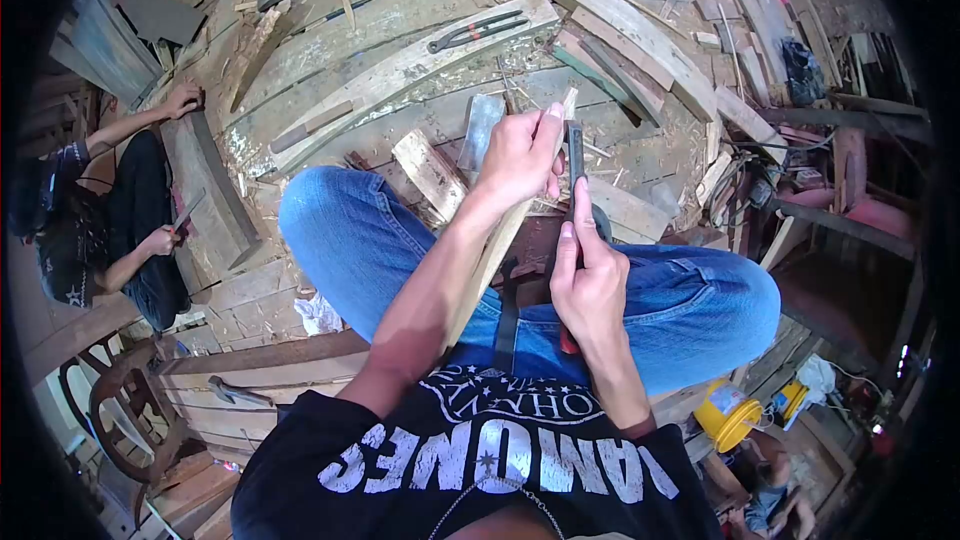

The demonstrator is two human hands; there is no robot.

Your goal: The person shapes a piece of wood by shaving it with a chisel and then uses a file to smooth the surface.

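My left hand point(522, 155) is closed around a narrow strip of wood point(497, 248), near its far end. The strip slants back under my left forearm toward my body. In my right hand point(590, 275) is a chisel point(575, 155) with a dark flat blade, pointing away from me. Its blade lies alongside the strip's far end, just right of my left fingers. My right index finger stretches along the tool, and a red end of its handle shows below the palm. Both hands are above my crossed legs in blue jeans point(690, 315).
Pincers point(478, 32) lie on a curved board point(400, 80) ahead. Wood offcuts and shavings cover the floor. At left, a co-worker point(90, 200) holds a tool over a wooden beam point(208, 190). A hammer point(238, 392) lies behind left; a yellow bucket point(727, 416) stands behind right.
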